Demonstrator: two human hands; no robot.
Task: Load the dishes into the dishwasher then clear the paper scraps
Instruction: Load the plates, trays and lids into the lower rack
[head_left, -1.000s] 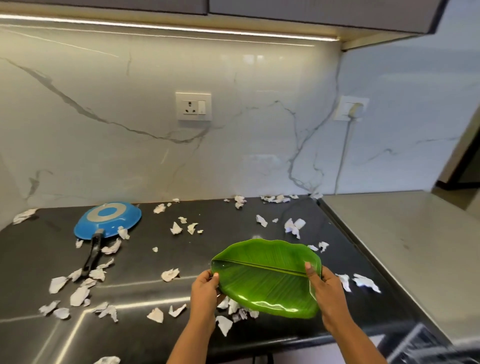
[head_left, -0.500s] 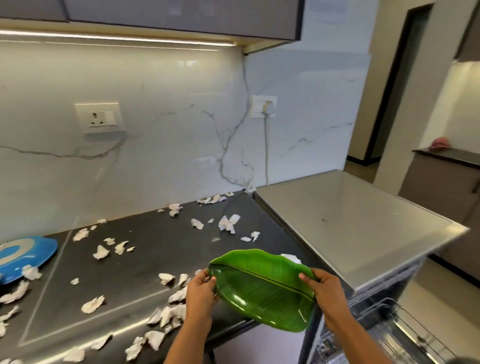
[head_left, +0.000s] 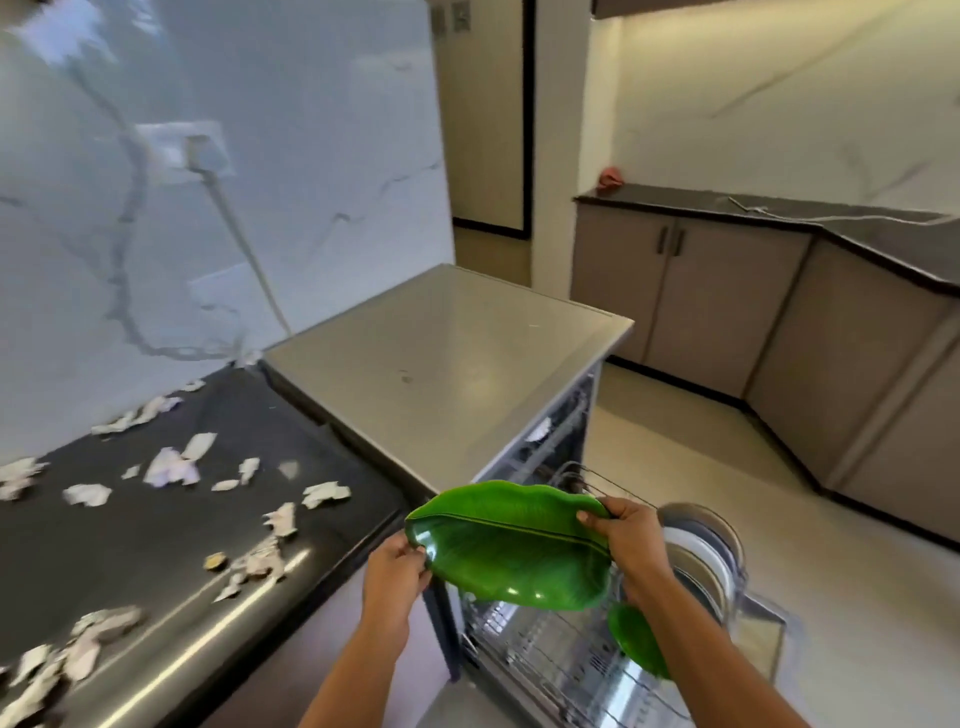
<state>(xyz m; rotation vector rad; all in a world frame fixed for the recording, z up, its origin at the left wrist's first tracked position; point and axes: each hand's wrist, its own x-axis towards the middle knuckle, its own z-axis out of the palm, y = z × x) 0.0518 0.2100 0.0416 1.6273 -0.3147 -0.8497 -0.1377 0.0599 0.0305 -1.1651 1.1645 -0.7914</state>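
Hands first: your left hand (head_left: 395, 566) pinches the near-left end of the green leaf plate (head_left: 509, 551), fingers curled over its rim. Your right hand (head_left: 631, 540) grips the far-right end with the thumb on top. Between them the plate hangs tilted, hollow face toward you, in the air above the pulled-out rack (head_left: 550, 649) of the open dishwasher (head_left: 441, 364), just off the front right corner of its top.

To load it well, I'd judge you should turn the plate on edge and lower it into a free row of tines. There looks to be room beside the second green plate (head_left: 641, 647), which is already standing toward the rack's right edge. Keep it clear of the round plates (head_left: 701, 551) upright at the far right corner. Guide the lower rim in with one hand before the other lets go, or it may slide flat. The plate looks glossy and light, so a loose pinch could slip.

Over the black counter (head_left: 156, 545) to your left lie paper scraps (head_left: 176, 462), from its back edge to its front edge; they belong to the later step.

No brand, label or writing can be read anywhere, and the left side is blurred.
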